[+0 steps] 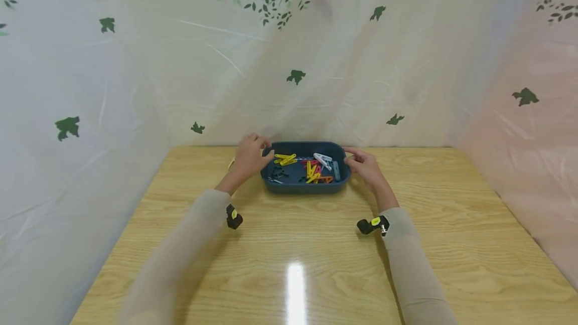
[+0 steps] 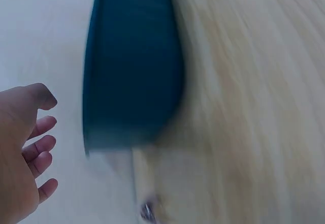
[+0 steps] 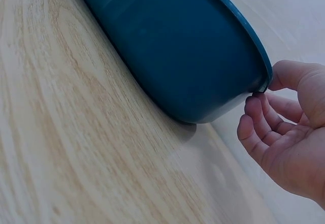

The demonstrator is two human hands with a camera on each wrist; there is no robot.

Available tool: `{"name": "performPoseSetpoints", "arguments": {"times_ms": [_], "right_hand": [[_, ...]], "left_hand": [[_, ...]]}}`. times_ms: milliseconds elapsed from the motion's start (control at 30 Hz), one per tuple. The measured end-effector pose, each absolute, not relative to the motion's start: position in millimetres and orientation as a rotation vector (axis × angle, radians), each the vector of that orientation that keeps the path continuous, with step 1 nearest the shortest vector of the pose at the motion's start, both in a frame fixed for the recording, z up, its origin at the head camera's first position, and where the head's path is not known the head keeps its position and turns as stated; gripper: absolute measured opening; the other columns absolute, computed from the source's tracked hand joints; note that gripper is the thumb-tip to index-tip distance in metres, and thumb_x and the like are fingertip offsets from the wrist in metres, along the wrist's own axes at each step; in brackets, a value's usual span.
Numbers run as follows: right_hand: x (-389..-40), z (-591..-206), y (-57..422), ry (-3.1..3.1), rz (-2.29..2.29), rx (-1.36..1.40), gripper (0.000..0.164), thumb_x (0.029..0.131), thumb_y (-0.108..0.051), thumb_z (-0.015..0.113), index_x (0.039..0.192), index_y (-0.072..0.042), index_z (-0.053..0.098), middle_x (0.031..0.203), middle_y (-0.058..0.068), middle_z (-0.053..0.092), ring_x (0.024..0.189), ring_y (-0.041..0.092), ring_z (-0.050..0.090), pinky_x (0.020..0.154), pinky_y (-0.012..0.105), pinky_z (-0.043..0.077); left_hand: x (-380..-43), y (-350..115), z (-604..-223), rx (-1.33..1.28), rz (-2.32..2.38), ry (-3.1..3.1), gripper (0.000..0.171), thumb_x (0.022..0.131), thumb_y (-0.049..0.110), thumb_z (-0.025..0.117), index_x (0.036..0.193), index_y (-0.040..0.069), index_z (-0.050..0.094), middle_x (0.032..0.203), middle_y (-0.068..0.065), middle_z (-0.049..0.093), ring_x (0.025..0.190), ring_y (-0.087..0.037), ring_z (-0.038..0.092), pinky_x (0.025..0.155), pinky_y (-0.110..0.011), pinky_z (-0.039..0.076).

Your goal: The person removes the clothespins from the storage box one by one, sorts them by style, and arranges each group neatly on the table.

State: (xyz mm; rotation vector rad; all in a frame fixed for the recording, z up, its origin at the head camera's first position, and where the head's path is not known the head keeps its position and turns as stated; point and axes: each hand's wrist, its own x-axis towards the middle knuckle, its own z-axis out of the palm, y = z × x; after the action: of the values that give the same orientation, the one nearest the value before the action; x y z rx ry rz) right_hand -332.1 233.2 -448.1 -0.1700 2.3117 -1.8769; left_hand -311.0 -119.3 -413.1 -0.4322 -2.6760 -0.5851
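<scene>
A dark blue plastic basin (image 1: pixel 300 189) sits near the back edge of the table, with several clothespins inside. Yellow clothespins (image 1: pixel 285 159) lie at its left; white (image 1: pixel 322 160), red, orange, blue and more yellow ones are heaped at its right. My right hand (image 1: pixel 365 167) pinches the basin's right rim, thumb over the lip and fingertips beneath it in the right wrist view. By the left end is my left hand (image 1: pixel 251 156); the left wrist view shows its fingers loosely bent, with a gap between them and the basin wall (image 2: pixel 134 66).
The wooden table (image 1: pixel 325 245) meets a pale sheet (image 1: pixel 253 89) printed with leaves, which hangs behind and at both sides. A small blurred object (image 2: pixel 148 211) lies on the table past the basin's left end, mostly hidden behind my left hand in the head view.
</scene>
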Motion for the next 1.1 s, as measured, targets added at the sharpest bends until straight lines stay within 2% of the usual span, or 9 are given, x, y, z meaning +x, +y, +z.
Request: {"name": "performPoseSetpoints", "arguments": {"times_ms": [100,267,433,567,800,1100], "right_hand": [[-336.2,-455.6,234.0,2.335,-1.881,-0.176,0.047,0.101,-0.012,0.058,0.148,-0.006,0.053,0.09,-0.006,0.059,0.076,0.006,0.055,0.07,0.019,0.053],[-336.2,-458.5,234.4,2.361,-1.892,-0.218,0.046,0.101,-0.012,0.058,0.146,-0.004,0.054,0.089,-0.007,0.059,0.076,0.006,0.055,0.07,0.019,0.053],[-336.6,-459.7,235.2,2.344,-1.903,-0.222,0.043,0.101,-0.012,0.057,0.144,-0.005,0.056,0.09,-0.004,0.058,0.076,0.007,0.053,0.07,0.019,0.053],[-336.8,-460.4,237.0,2.352,-1.882,-0.234,0.044,0.102,-0.012,0.057,0.145,-0.006,0.055,0.092,-0.003,0.058,0.078,0.007,0.053,0.072,0.019,0.053],[-335.8,-459.6,237.6,2.346,-1.88,-0.243,0.043,0.102,-0.012,0.056,0.145,-0.007,0.055,0.094,-0.003,0.06,0.081,0.009,0.056,0.072,0.019,0.054],[-337.8,-462.1,238.2,2.352,-1.899,-0.263,0.043,0.102,-0.01,0.055,0.145,-0.005,0.055,0.091,-0.006,0.06,0.076,0.005,0.053,0.07,0.02,0.052]], "left_hand": [[-315.2,-96.5,-407.6,-0.494,-0.594,-2.704,0.02,0.095,0.025,0.071,0.106,0.009,0.07,0.104,-0.012,0.065,0.098,-0.029,0.056,0.089,-0.045,0.046],[-319.6,-58.0,-404.3,-0.604,-0.562,-2.739,0.023,0.095,0.029,0.072,0.11,0.013,0.071,0.106,-0.008,0.066,0.101,-0.025,0.058,0.091,-0.042,0.048],[-323.8,-25.1,-409.6,-0.722,-0.551,-2.778,0.027,0.093,0.029,0.075,0.112,0.011,0.073,0.107,-0.01,0.069,0.101,-0.026,0.059,0.094,-0.043,0.046],[-325.6,-3.6,-414.9,-0.773,-0.541,-2.863,0.032,0.092,0.03,0.076,0.118,0.012,0.072,0.114,-0.01,0.067,0.109,-0.026,0.055,0.095,-0.044,0.044],[-329.1,23.3,-421.3,-0.794,-0.355,-2.965,0.03,0.095,0.036,0.071,0.123,0.023,0.072,0.12,-0.001,0.062,0.113,-0.021,0.05,0.098,-0.042,0.044],[-334.9,37.7,-425.0,-0.793,-0.237,-3.003,0.023,0.095,0.034,0.071,0.117,0.025,0.075,0.122,-0.001,0.061,0.115,-0.022,0.049,0.1,-0.045,0.043]]}}
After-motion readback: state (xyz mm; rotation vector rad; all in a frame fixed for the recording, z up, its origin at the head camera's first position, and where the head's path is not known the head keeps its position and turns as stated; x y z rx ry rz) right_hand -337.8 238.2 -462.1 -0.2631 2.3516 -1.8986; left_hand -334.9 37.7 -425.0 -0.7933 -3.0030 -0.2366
